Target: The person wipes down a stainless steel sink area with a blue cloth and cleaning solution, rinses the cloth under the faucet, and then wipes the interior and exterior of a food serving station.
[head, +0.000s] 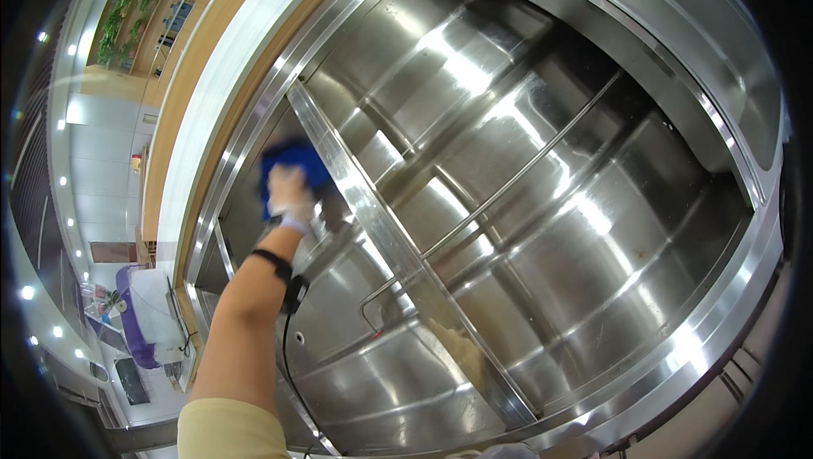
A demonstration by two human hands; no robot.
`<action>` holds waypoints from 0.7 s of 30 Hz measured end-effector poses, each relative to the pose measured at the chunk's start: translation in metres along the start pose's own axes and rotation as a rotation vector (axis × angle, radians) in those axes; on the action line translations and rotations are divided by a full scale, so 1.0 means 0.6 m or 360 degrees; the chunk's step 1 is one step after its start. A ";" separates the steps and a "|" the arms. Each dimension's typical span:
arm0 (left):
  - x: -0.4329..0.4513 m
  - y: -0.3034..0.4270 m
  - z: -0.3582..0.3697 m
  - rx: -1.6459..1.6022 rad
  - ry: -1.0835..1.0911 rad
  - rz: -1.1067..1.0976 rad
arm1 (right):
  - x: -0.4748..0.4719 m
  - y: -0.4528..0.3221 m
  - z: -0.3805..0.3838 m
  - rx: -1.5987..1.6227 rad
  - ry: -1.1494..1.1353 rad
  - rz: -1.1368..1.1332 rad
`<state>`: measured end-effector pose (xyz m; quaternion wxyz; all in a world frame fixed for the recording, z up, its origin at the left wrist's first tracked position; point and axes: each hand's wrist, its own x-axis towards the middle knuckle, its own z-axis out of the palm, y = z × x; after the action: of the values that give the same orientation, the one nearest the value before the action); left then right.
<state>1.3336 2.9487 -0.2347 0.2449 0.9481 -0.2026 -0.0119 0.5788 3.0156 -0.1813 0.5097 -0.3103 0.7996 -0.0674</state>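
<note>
My left hand [288, 192], in a pale, thin glove, is blurred and presses a blue cloth [295, 160] into the left-hand compartment of a large stainless steel basin [571, 224]. The cloth lies close beside a flat metal divider [356, 186] that crosses the basin. A black strap with a small device [295, 294] circles my forearm, and its black cable hangs down into the basin. My right hand is not plainly in view. A pale rounded shape [508, 451] at the bottom edge is too cut off to identify.
A thin metal rod [521, 167] spans the larger compartment. Below the divider, a bent rod [365, 306] stands near a round hole [300, 337]. A raised steel rim [698, 357] surrounds the basin. Along the left runs a white counter ledge [209, 90] with wood trim.
</note>
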 end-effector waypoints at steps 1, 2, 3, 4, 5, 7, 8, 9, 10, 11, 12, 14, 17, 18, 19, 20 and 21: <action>-0.001 0.099 0.026 0.0053 -0.0046 -0.0015 | -0.001 0.009 0.003 0.0016 -0.0001 -0.0003; 0.004 0.114 0.029 0.0388 -0.0087 0.0418 | 0.007 0.023 -0.010 -0.0025 0.0010 0.0096; 0.009 0.131 0.042 0.0789 -0.0022 0.0912 | 0.007 0.018 -0.010 -0.0013 0.0048 0.0048; 0.015 0.144 0.054 0.1111 0.0138 0.1359 | 0.005 0.010 -0.009 -0.0004 0.0083 -0.0003; 0.010 0.126 0.056 0.1023 0.0137 0.1485 | -0.005 0.007 -0.012 0.0015 0.0146 -0.0030; -0.011 0.094 -0.006 0.1312 -0.0466 0.0979 | -0.011 0.020 -0.015 0.0098 0.0083 -0.0035; -0.026 0.065 -0.046 0.1397 -0.0544 0.0844 | -0.018 0.027 -0.013 0.0046 0.0094 -0.0046; -0.043 0.035 -0.081 0.1478 -0.0605 0.0704 | -0.020 0.029 -0.014 0.0001 0.0100 -0.0070; -0.064 -0.011 -0.105 0.1542 -0.0540 0.0416 | -0.029 -0.014 0.001 0.0067 0.0054 0.0007; -0.079 -0.045 -0.119 0.1592 -0.0478 0.0121 | -0.028 -0.008 -0.005 0.0139 0.0003 0.0057; -0.082 -0.034 -0.112 0.1732 -0.0527 0.0051 | -0.019 0.000 -0.010 0.0207 -0.0044 0.0098; -0.091 0.014 -0.075 0.2001 -0.0637 -0.0087 | -0.010 0.012 -0.015 0.0275 -0.0053 0.0122; -0.069 0.056 -0.046 0.1948 -0.0659 -0.0145 | -0.017 0.024 -0.012 0.0246 0.0095 0.0096; -0.063 0.029 -0.043 0.1658 -0.0354 -0.0237 | -0.019 0.027 -0.014 0.0212 0.0111 0.0086; -0.060 0.020 -0.042 0.1697 -0.0420 -0.0118 | -0.021 0.029 -0.010 0.0192 0.0134 0.0099; -0.058 0.014 -0.045 0.1734 -0.0485 0.0001 | -0.022 0.034 -0.008 0.0172 0.0133 0.0097; -0.058 0.014 -0.046 0.1767 -0.0555 0.0126 | -0.023 0.038 -0.005 0.0166 0.0151 0.0100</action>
<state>1.3019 2.9684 -0.2093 -0.3256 0.9102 -0.2510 -0.0505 0.5705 3.0411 -0.1787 0.4886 -0.2545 0.8276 -0.1075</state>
